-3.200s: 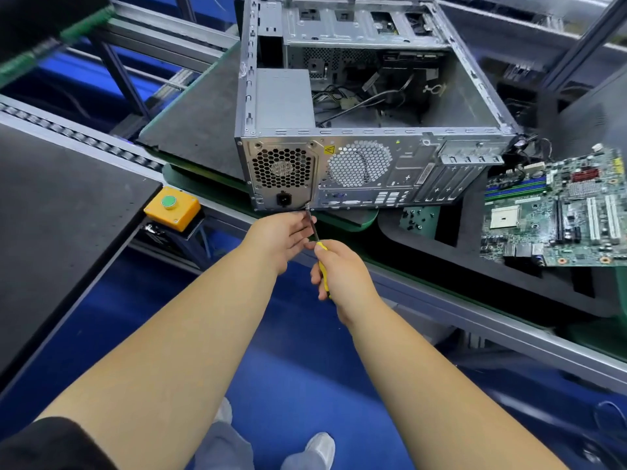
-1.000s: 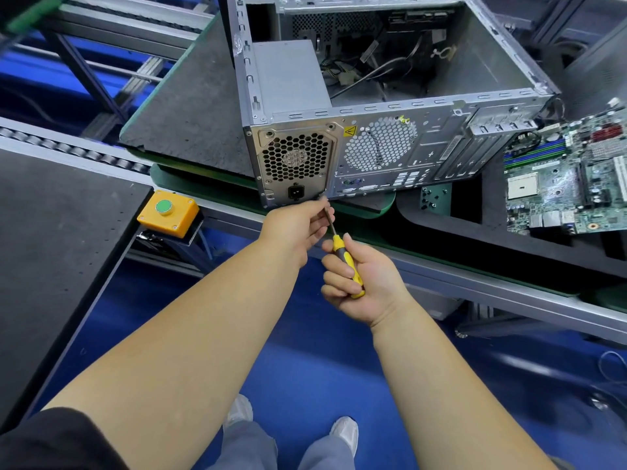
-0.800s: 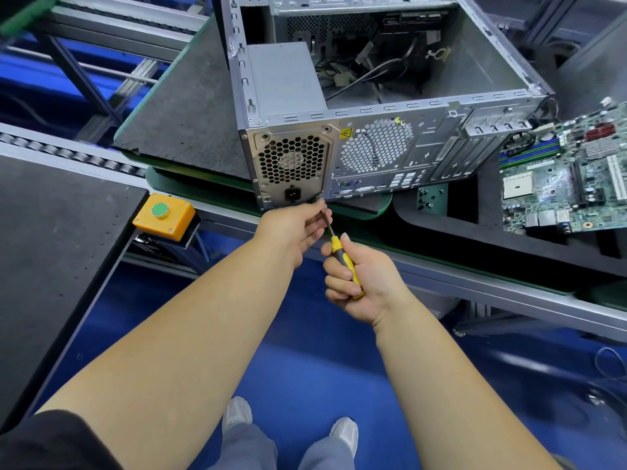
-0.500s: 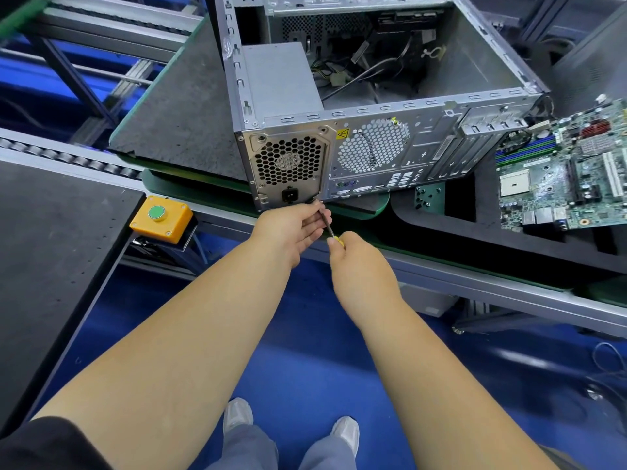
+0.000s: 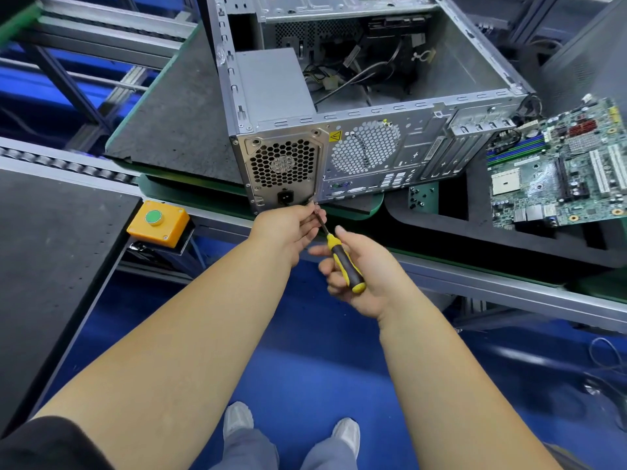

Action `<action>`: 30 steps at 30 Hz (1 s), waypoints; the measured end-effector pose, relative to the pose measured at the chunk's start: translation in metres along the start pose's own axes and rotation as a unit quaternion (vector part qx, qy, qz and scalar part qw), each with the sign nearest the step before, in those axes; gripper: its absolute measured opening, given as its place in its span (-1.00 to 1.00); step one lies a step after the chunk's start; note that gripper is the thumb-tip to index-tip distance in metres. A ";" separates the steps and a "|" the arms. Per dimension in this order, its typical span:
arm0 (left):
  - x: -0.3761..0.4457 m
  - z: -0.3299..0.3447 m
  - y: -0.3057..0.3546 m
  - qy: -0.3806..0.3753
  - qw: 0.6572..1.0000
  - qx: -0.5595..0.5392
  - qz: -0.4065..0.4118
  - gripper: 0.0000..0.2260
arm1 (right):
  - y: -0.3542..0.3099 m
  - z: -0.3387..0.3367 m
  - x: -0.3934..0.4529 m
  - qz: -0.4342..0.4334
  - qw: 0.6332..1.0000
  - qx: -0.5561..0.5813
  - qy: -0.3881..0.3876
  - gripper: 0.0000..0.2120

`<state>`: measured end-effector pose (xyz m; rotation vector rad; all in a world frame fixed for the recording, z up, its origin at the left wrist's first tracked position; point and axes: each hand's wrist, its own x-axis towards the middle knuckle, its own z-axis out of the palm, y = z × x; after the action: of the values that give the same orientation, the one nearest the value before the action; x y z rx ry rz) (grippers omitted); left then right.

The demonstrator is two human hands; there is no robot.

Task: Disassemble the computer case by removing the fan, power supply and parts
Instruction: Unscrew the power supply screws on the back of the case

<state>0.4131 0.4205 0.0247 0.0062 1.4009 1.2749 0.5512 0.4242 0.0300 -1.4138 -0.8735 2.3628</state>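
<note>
We see the computer case (image 5: 373, 106) lying open-side up just ahead of both hands, its rear panel facing us and overhanging the near edge of the green-rimmed pallet (image 5: 169, 130) it sits on. The power supply (image 5: 283, 164) fills the case's corner directly above the left hand (image 5: 288, 228), which pinches the metal shaft of the one screwdriver (image 5: 339, 256) close under that corner. The right hand (image 5: 359, 276) lies just below and to the right of the left, its fingers curled round the yellow-and-black handle. The tip is hidden behind the left fingers, so we cannot tell whether it sits in a screw.

Below the hands there is open blue floor (image 5: 322, 351); a grey conveyor rail (image 5: 509, 286) runs across right behind them. Left of the left arm lies a dark table (image 5: 51, 266), and at its corner one yellow box with a green button (image 5: 157, 223).

We count two round perforated grilles on the rear panel, one in the power supply, one to its right. One motherboard (image 5: 559, 171) lies well to the right of the right hand, cut off by the picture's edge. Loose cables inside the case are tangled and hard to sort out.
</note>
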 end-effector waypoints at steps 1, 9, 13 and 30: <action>0.000 0.000 0.000 0.002 1.000 -0.001 0.002 -0.83 | 0.001 -0.003 -0.001 0.021 0.996 0.078 -0.041 -0.55; 0.001 -0.004 -0.001 -0.005 1.000 0.012 0.007 -0.85 | 0.013 0.006 0.006 -0.024 0.999 0.046 0.003 -0.63; 0.000 -0.004 -0.001 -0.012 1.000 0.019 0.007 -0.83 | 0.012 0.013 0.006 -0.070 0.964 -0.215 0.139 -0.65; 0.001 -0.001 0.000 0.005 0.999 0.047 0.005 -0.83 | 0.024 0.013 0.007 -0.245 0.781 -0.501 0.280 -0.76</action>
<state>0.4121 0.4208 0.0240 0.0725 1.4700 1.2177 0.5392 0.4038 0.0149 -1.7245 -2.0970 0.9169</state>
